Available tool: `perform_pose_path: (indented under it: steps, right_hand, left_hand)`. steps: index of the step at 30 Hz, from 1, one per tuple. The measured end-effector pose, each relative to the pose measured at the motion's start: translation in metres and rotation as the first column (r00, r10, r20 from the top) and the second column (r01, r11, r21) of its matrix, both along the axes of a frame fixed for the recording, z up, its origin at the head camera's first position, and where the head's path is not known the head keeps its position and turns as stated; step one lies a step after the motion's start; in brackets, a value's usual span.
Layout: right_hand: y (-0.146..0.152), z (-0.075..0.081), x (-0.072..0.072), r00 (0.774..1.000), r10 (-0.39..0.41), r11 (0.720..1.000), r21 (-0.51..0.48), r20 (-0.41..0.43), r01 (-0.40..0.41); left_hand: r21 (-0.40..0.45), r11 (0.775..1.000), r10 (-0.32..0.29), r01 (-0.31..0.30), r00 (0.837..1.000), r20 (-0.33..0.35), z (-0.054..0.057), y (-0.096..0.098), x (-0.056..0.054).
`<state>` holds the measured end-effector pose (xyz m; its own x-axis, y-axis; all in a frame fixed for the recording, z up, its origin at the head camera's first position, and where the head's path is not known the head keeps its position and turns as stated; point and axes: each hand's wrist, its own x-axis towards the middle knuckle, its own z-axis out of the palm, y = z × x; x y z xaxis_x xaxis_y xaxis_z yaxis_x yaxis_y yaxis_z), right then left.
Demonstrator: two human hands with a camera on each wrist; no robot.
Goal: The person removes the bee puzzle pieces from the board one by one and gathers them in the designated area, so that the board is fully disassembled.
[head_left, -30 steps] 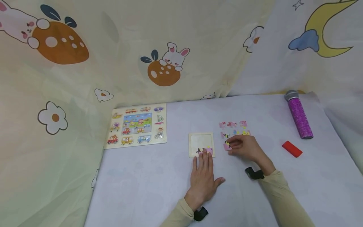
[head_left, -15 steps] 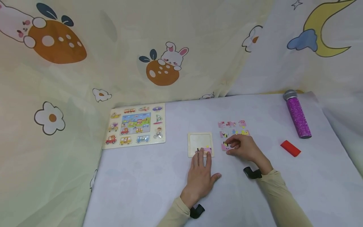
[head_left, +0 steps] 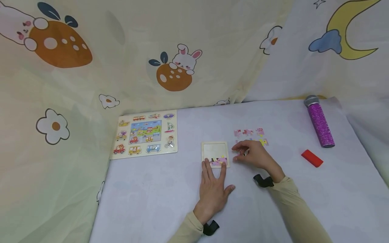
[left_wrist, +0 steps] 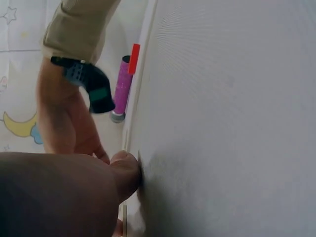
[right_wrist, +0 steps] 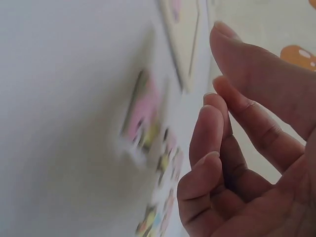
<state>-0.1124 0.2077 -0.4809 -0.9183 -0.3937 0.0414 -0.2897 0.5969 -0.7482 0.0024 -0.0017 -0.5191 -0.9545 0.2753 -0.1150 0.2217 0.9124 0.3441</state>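
A small square puzzle tray (head_left: 214, 148) lies on the white-covered table, with pink puzzle pieces (head_left: 219, 161) along its near side. My left hand (head_left: 213, 194) rests flat with spread fingertips over the tray's near edge. To the tray's right, my right hand (head_left: 253, 156) hovers with bent fingers, thumb and index apart and nothing visible between them. In the right wrist view, a pink-and-yellow puzzle piece (right_wrist: 143, 111) lies below the fingertips. Behind the right hand are rows of loose pink puzzle pieces (head_left: 247, 132), partly hidden by it.
A larger vehicle puzzle board (head_left: 146, 131) lies at the back left. On the right are a purple glittery microphone (head_left: 321, 125) and a red block (head_left: 312, 158). A printed curtain (head_left: 127, 77) hangs along the table's back edge.
My right hand has moved left from the loose pieces toward the tray. My left fingers have shifted left on the tray's edge, showing more of the pieces inside.
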Motion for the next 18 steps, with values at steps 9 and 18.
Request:
perform_pose_path:
  steps: [9,18]
  right_hand:
    - [-0.044,0.01,-0.011,0.994,0.103,0.994,0.033,0.031,-0.104]
    - [-0.075,0.009,-0.016,0.977,0.123,0.971,0.181,0.171,-0.154]
  left_hand:
    - [-0.087,0.994,0.065,-0.063,0.998,0.01,0.004,0.004,0.001]
    - [-0.1,0.993,0.066,-0.066,0.998,-0.004,0.001,0.003,0.002]
